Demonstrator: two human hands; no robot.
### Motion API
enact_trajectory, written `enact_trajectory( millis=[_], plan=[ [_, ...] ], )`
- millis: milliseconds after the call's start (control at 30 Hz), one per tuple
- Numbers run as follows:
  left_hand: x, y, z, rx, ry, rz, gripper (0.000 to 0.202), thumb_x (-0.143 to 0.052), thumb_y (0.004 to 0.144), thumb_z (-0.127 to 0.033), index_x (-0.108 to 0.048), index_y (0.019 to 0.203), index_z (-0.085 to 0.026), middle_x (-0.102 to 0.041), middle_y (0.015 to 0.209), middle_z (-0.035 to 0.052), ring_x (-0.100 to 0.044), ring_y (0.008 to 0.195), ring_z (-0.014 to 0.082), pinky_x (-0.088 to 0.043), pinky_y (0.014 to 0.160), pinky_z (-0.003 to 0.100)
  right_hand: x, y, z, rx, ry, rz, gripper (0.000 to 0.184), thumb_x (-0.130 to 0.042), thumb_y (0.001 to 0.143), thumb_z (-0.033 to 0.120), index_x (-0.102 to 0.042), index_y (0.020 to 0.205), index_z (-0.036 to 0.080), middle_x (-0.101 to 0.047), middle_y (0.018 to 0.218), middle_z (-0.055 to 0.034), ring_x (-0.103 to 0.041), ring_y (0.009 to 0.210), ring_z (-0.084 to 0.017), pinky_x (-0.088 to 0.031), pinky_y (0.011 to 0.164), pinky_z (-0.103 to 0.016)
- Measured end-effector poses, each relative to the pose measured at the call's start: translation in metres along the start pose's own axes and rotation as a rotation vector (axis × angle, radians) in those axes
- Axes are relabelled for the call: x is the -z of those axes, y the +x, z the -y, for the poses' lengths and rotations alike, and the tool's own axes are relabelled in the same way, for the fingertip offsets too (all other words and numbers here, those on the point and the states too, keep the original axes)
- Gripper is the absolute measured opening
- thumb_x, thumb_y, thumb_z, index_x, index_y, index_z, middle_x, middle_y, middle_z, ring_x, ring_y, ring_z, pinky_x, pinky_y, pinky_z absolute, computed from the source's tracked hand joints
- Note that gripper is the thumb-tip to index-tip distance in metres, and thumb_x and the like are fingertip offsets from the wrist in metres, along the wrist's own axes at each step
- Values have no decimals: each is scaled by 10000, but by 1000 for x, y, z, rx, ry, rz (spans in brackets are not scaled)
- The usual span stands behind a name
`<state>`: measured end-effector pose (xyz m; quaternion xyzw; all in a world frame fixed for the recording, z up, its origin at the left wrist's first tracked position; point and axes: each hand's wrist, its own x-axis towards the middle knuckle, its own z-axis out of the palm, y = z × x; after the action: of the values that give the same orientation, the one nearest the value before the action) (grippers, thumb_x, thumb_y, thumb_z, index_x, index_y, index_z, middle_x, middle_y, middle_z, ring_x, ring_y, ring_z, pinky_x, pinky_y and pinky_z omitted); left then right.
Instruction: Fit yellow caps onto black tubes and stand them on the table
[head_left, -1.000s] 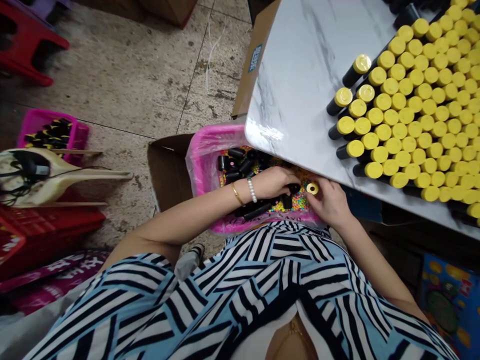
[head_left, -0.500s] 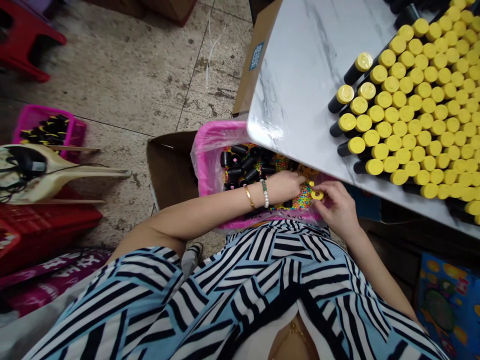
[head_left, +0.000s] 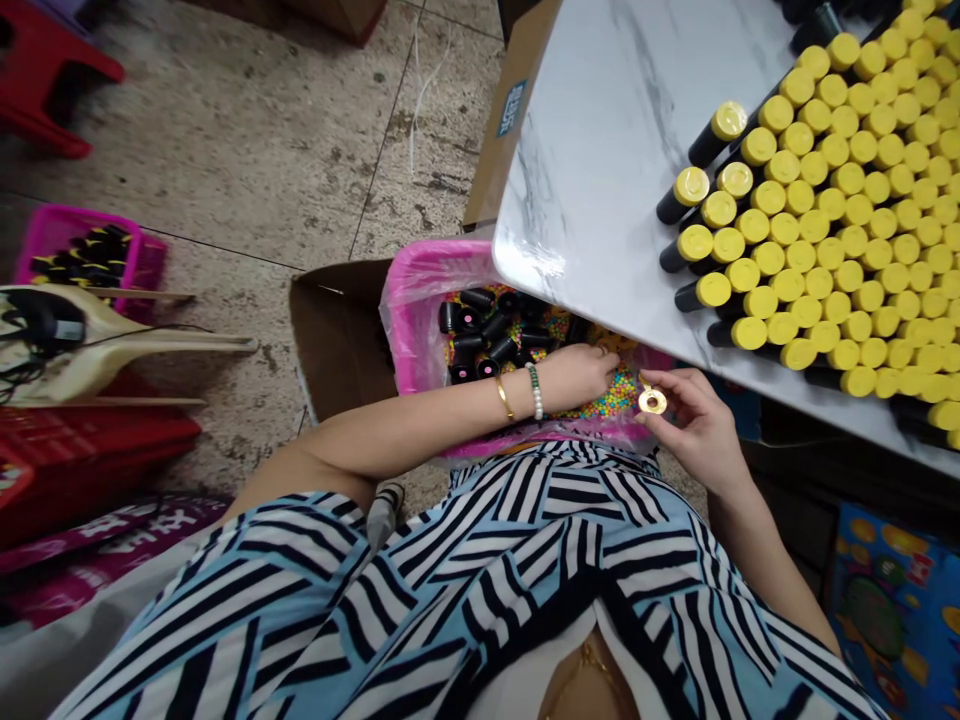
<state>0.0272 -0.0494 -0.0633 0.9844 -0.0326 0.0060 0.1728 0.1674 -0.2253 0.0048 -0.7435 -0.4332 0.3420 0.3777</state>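
Between the thumb and fingers of my right hand [head_left: 694,425] is a yellow cap [head_left: 652,401], round with a hole at its middle, held just over the right end of a pink basin [head_left: 409,320]. My left hand [head_left: 581,378], with bracelets on the wrist, reaches into that basin. Its fingers are curled down among small coloured beads [head_left: 616,398], and what they hold, if anything, is hidden. Black bottles [head_left: 495,327] lie on the beads in the basin's left part, some showing pink dots on their ends. Clear plastic lines the basin.
A white marbled table [head_left: 592,130] overhangs the basin, bearing many black tubes with yellow caps [head_left: 814,228] in rows. An open cardboard box [head_left: 337,340] stands left of the basin. Farther left are a beige stool [head_left: 127,335], a pink basket [head_left: 135,255] and a red crate [head_left: 90,450].
My right hand has moved slightly right with the yellow cap, which now faces up with its hole showing. My left hand has shifted a little to the right within the basin.
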Motion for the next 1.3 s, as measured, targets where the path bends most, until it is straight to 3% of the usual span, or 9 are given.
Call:
enact_trajectory(
  millis=[133, 333, 433, 533, 600, 733, 867, 1133, 1300],
  plan=[
    [-4, 1, -6, -82, -74, 17, 229, -538, 986, -192, -742, 1037, -101, -687, 964, 138, -666, 852, 229, -513, 721, 333, -3, 1, 4, 3, -31, 1, 379, -777, 829, 317, -721, 1202, 291, -596, 1107, -67, -629, 1002, -243, -580, 871, -400],
    [21, -17, 20, 25, -588, -116, 359, -730, 869, -169, -702, 1227, -184, -723, 1172, 101, -688, 1069, 195, -527, 954, 292, 3, -1, 4, -109, 251, 31, 500, -804, 811, 280, -683, 1296, 301, -524, 1162, -50, -630, 1002, -180, -568, 888, -309],
    [36, -24, 27, 45, -783, -141, 376, -762, 843, -173, -718, 1216, -197, -746, 1141, 83, -708, 947, 166, -542, 860, 264, 3, -1, 2, -168, 359, 80, 480, -808, 805, 259, -702, 1272, 293, -511, 1125, -32, -611, 959, -137, -551, 845, -244],
    [50, -27, 26, 60, -887, -151, 389, -782, 836, -219, -723, 1220, -203, -758, 1059, 66, -687, 771, 128, -532, 721, 232, 0, 0, 4, -231, 516, 143, 679, -827, 784, 232, -586, 1407, 355, -546, 1049, -3, -615, 880, -117, -551, 794, -239],
    [60, -28, 23, 50, -876, -238, 376, -784, 842, -273, -726, 1208, -206, -758, 1057, 72, -695, 796, 138, -543, 739, 246, 1, 1, 11, -244, 543, 216, 687, -822, 798, 230, -570, 1421, 369, -589, 1000, 2, -624, 843, -123, -551, 759, -250],
    [86, -31, 19, 21, -714, -601, 334, -742, 885, -297, -711, 1204, -200, -757, 1095, 91, -712, 982, 172, -561, 883, 300, 4, 11, 38, -72, 400, 269, 179, -797, 839, 239, -809, 1012, 281, -669, 973, -41, -655, 936, -186, -553, 849, -327],
    [100, -31, 31, 201, -430, -845, 302, -726, 895, -285, -712, 1181, -188, -756, 1104, 85, -704, 1018, 176, -557, 895, 305, -1, 39, 75, 106, 362, 150, 166, -758, 882, 272, -820, 1029, 317, -707, 970, -47, -645, 988, -215, -524, 924, -393],
    [88, -28, 63, 397, -280, -859, 282, -749, 865, -244, -719, 1138, -185, -756, 1044, 64, -686, 977, 191, -542, 891, 344, -30, 141, 97, 78, 346, -33, 271, -753, 868, 464, -818, 1060, 283, -542, 667, 23, -476, 613, -108, -426, 577, -261],
    [90, -30, 62, 378, -296, -842, 275, -748, 866, -244, -720, 1133, -185, -749, 1026, 58, -681, 987, 201, -542, 905, 355, -39, 158, 98, 47, 210, -110, 293, -753, 854, 505, -827, 933, 232, -528, 587, 31, -486, 577, -104, -412, 541, -250]
  ],
)
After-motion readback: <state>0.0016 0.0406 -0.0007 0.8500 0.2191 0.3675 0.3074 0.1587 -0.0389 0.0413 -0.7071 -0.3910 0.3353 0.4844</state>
